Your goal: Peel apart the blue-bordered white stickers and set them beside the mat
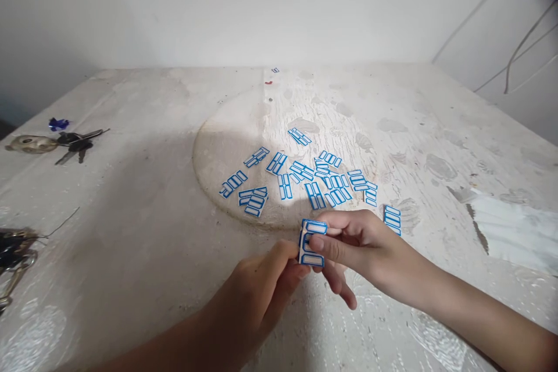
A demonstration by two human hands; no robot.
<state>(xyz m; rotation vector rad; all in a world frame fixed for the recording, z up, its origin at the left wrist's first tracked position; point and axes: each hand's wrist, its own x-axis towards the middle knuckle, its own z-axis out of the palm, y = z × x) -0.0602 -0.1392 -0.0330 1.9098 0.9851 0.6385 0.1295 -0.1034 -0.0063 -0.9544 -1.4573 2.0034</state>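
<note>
Low over the near part of the table, both hands meet at a small stack of white labels with blue outlines (312, 260). My left hand (268, 282) is closed on the stack's left edge, its thumb and fingers pinching it. My right hand (361, 247) presses its thumb on the front label, with the index finger at the top edge and the other fingers curled loosely below. Just beyond the hands, several similar labels (285, 186) lie scattered, some overlapping. One label (392, 219) lies to the right, beside my right wrist. The fingers behind the stack are partly hidden.
Keys (81, 142) and a scrap of blue foil (58, 124) lie at the left. A dark object with a metal clasp (17, 267) sits nearer. White paper (514, 229) lies at the right. A tiny blue-marked piece (275, 70) lies near the wall (261, 6).
</note>
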